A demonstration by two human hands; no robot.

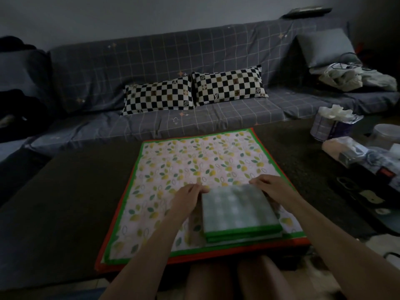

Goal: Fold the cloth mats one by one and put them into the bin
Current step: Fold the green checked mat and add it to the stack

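Folded green-checked mat [239,211] (blurred) — lying on lemon-print mat [194,167] at its 5 o'clock corner; left hand [187,197] and right hand [269,187] — fingers curled — grip its far corners.

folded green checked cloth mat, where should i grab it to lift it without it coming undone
Probably by the two side edges of the folded green checked cloth mat, one hand from each side, where the left hand and right hand already sit. Its stacked layer edges face the person, so pinching all layers at the sides should keep the folds together above the lemon-print mat.
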